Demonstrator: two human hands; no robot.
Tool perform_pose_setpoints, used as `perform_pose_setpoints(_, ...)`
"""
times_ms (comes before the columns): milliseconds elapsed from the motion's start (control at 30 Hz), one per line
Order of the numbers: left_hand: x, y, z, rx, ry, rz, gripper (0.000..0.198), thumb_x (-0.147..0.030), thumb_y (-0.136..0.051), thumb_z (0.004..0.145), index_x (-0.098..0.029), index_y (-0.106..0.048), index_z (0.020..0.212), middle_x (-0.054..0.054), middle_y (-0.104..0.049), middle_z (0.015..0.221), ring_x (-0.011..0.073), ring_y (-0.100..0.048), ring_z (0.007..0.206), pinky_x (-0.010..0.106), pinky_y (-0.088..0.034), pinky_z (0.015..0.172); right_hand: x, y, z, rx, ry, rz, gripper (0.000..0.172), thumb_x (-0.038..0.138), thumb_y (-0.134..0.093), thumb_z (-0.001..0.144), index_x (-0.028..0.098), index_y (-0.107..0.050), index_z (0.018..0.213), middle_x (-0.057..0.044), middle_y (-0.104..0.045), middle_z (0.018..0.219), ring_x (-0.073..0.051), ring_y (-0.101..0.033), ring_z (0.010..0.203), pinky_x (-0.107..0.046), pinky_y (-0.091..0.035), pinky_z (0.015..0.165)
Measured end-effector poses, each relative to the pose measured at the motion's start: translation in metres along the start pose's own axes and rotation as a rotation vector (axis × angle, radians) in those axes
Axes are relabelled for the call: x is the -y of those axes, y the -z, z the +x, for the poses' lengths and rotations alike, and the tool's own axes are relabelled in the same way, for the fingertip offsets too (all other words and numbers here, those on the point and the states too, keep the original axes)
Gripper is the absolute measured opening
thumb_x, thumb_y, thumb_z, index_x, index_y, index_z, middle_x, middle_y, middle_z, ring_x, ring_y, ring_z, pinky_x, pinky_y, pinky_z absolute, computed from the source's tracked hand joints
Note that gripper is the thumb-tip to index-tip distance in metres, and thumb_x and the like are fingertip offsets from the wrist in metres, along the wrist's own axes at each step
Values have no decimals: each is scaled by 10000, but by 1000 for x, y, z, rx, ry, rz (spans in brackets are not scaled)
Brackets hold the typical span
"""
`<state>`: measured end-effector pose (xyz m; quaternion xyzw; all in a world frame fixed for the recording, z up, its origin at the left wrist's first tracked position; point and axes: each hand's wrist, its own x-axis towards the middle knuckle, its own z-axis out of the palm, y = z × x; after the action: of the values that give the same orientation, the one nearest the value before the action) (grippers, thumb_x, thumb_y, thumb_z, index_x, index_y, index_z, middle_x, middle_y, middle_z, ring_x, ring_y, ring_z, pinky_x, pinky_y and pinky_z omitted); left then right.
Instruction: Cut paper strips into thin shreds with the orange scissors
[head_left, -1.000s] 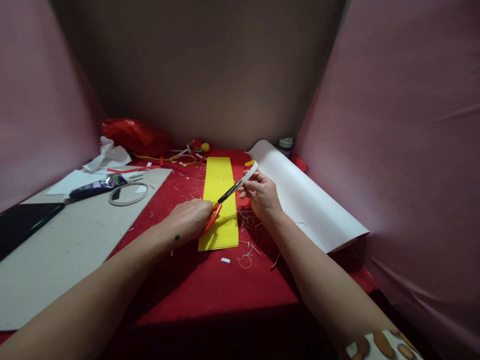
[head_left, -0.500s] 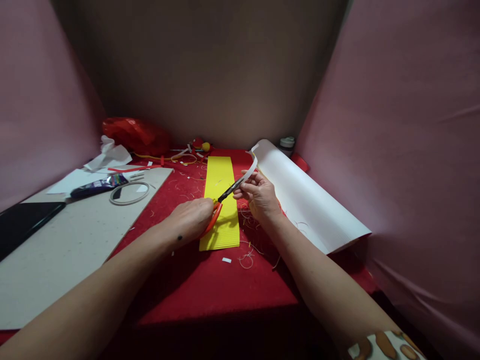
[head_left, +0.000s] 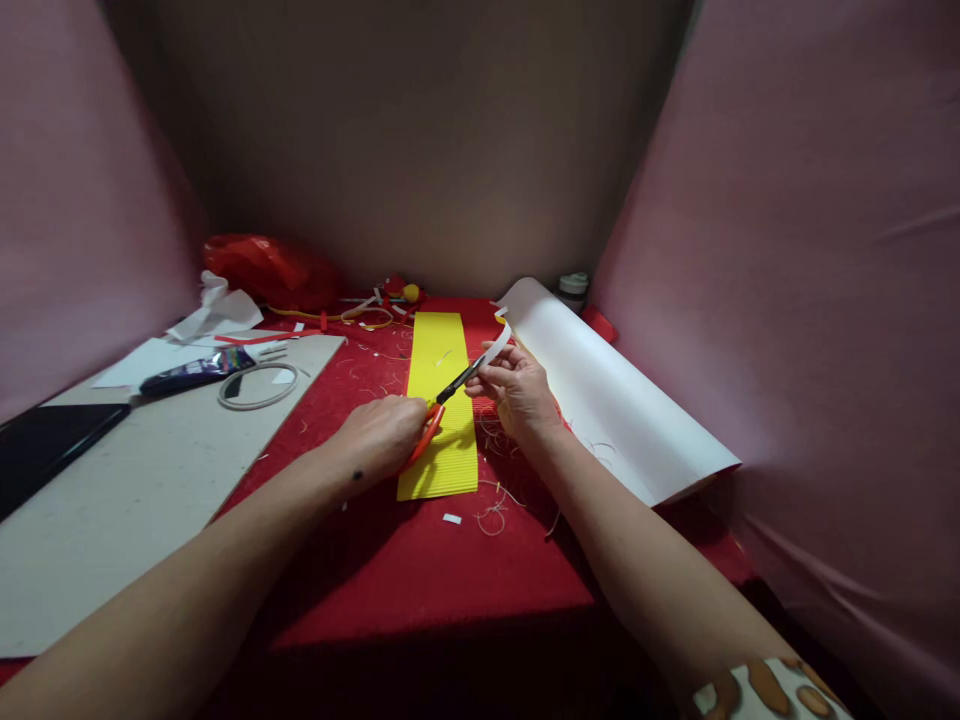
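Observation:
My left hand (head_left: pixel 388 432) is wrapped round the handles of orange-handled scissors (head_left: pixel 430 436), above a yellow corrugated sheet (head_left: pixel 442 460). The dark blades point up and right to my right hand (head_left: pixel 521 388). Between its fingertips my right hand pinches a thin white strip (head_left: pixel 496 345), which curves upward, and the blade tips meet the strip there. Red corrugated material shows partly beneath my right hand. A large curled white sheet (head_left: pixel 600 380) lies to the right of that hand.
On the left, a grey board (head_left: pixel 172 500) bears a dark tube (head_left: pixel 196 370), a ring (head_left: pixel 259 388) and a black device (head_left: pixel 56 450). A red plastic bag (head_left: pixel 266 268) and a lidded jar (head_left: pixel 573 288) stand at the back. Threads and scraps litter the red cloth (head_left: pixel 420 580).
The white strip above my right hand looks shorter, and a small white piece now shows near its upper end. Both hands have barely moved.

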<state>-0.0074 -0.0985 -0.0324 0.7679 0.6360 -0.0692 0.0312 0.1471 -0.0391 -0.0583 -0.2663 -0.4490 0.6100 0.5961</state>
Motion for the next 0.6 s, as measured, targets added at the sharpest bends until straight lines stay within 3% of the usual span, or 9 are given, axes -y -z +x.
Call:
perform_pose_setpoints(233,0,0,-1,4,-25,-31,396,-419,-303,852,-155,-597,865,161,-650,878,291,-616,802,320,-365,566,7,5,5,-85,54,5,151,92,-590,583,165,-529,701,37,-563,580,-88,-572,480,-189,-471,414)
perform_pose_setpoints(600,1,-4,4,-15,-6,-57,442,-377,-186,869,-160,-570,831,144,-647,834,245,-610,729,308,-371,550,-1,3,3,8,28,11,259,70,-616,576,143,-548,816,35,-607,597,-102,-603,479,-198,-508,427)
